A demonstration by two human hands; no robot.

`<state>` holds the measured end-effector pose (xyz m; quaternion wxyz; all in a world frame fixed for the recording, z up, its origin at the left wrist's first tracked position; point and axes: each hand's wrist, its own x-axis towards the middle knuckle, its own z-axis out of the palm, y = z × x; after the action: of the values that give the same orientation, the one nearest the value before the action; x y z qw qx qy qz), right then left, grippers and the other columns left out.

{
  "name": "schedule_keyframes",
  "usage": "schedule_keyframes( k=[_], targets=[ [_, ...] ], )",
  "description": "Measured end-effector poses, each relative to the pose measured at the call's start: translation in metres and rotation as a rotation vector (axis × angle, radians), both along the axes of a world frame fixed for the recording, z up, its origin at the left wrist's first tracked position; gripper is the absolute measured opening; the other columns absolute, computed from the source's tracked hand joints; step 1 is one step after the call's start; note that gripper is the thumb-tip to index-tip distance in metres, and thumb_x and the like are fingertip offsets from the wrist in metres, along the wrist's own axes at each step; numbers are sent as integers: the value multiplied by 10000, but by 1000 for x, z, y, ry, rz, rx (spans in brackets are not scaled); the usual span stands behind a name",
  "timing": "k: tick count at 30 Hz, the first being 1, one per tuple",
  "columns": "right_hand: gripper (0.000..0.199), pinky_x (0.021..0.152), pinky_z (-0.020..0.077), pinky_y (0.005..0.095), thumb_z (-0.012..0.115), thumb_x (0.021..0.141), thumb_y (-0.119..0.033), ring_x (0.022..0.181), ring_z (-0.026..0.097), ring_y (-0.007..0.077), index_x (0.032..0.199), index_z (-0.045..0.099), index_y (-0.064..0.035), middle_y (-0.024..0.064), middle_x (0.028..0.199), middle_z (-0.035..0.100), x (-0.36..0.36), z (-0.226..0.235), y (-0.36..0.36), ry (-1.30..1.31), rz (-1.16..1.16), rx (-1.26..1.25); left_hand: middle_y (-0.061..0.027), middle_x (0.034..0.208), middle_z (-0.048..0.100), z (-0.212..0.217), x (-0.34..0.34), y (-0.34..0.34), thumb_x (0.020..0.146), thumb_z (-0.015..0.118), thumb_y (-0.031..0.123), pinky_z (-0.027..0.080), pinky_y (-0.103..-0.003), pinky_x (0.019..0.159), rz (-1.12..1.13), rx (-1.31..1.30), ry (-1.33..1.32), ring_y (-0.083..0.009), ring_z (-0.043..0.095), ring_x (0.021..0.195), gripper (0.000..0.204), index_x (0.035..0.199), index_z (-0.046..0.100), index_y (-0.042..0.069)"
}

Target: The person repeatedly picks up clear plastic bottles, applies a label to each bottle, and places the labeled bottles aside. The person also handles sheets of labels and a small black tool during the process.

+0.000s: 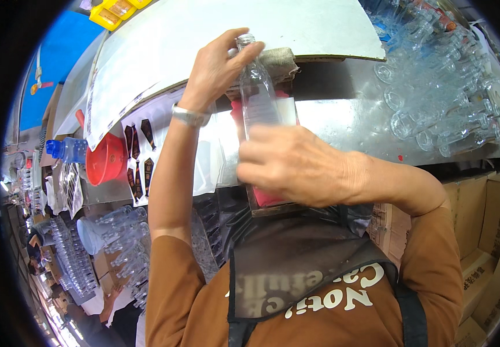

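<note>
A clear glass bottle (255, 87) lies lengthwise in front of me, its open mouth pointing away. My left hand (222, 65) is closed round its neck, thumb on one side and fingers on the other. My right hand (299, 168) is curled over the lower end, its fingers slightly blurred, and hides the bottle's base. Beneath the bottle is a pink pad (268, 198) in a dark frame, with a white piece (287, 110) beside the glass. A folded beige cloth (279, 62) sits just right of the neck.
Sheets of dark tie-shaped stickers (140, 156) lie left of my forearm, near a red bucket (105, 159). Many clear bottles (435, 87) are piled at the right on the metal table (336, 118). A white board (250, 17) spans the far side; cardboard boxes (478, 220) stand lower right.
</note>
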<state>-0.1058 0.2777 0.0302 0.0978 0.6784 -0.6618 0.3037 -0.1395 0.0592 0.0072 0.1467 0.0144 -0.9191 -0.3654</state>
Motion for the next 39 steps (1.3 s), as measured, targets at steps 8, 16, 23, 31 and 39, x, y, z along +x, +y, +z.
schedule_keyframes(
  k=[8, 16, 23, 31, 39],
  targets=[
    [102, 679, 547, 389, 650, 717, -117, 720, 594, 229, 730, 553, -86, 73, 735, 545, 10, -19, 9, 33, -101, -174, -140, 882, 741, -9, -7, 7, 825, 772, 488, 575, -309, 710, 50, 135, 17, -198, 713, 782, 608, 1102, 717, -50],
    [46, 643, 557, 392, 661, 799, -124, 763, 647, 238, 821, 697, -104, 74, 774, 635, -55, 11, -9, 224, -467, -232, -146, 831, 742, -1, -5, 13, 758, 795, 527, 582, -341, 731, 170, 51, 31, -223, 731, 782, 636, 1034, 735, -44],
    [126, 660, 558, 365, 683, 815, -163, 754, 662, 271, 888, 659, -63, 86, 849, 650, -55, 1, -8, 14, -340, 29, -141, 910, 745, 0, -4, 16, 771, 811, 503, 564, -314, 757, 164, 90, -19, -200, 716, 827, 629, 1072, 723, -42],
    [135, 696, 567, 335, 742, 828, -126, 775, 680, 242, 935, 706, -52, 86, 883, 671, -43, -1, 22, -257, -210, -49, -101, 910, 747, -10, -5, 5, 849, 800, 389, 553, -265, 740, 9, 339, -18, -141, 698, 804, 531, 1116, 707, -60],
    [321, 726, 547, 372, 787, 769, -34, 807, 684, 297, 1083, 715, -34, 149, 877, 694, 25, -27, 92, -606, 20, 18, -141, 927, 744, -15, -9, 1, 842, 808, 435, 579, -300, 781, -2, 280, 1, -192, 720, 869, 566, 1128, 710, -44]
  ],
)
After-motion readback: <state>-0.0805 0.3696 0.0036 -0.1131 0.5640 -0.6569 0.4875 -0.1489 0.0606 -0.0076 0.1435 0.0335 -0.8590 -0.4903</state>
